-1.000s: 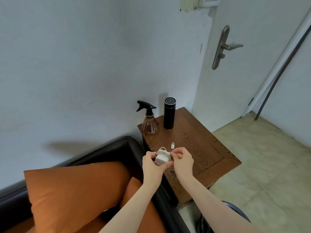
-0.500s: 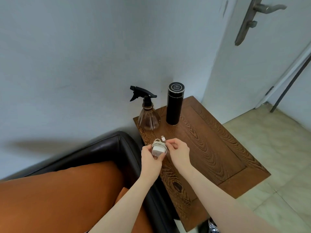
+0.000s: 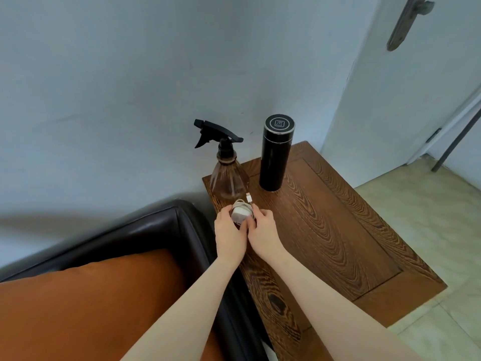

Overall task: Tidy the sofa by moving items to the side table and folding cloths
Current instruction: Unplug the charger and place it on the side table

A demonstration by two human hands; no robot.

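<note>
Grained wooden side table (image 3: 338,230), glossy black leather sofa (image 3: 156,225), matt orange cloth cushion (image 3: 91,308).

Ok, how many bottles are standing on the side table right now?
2: a spray bottle at the back corner by the sofa, and a black flask just right of it, near the wall. None seem hidden.

Door handle (image 3: 406,20) cut off by the top edge, charger (image 3: 240,214) partly hidden between the hands.
</note>
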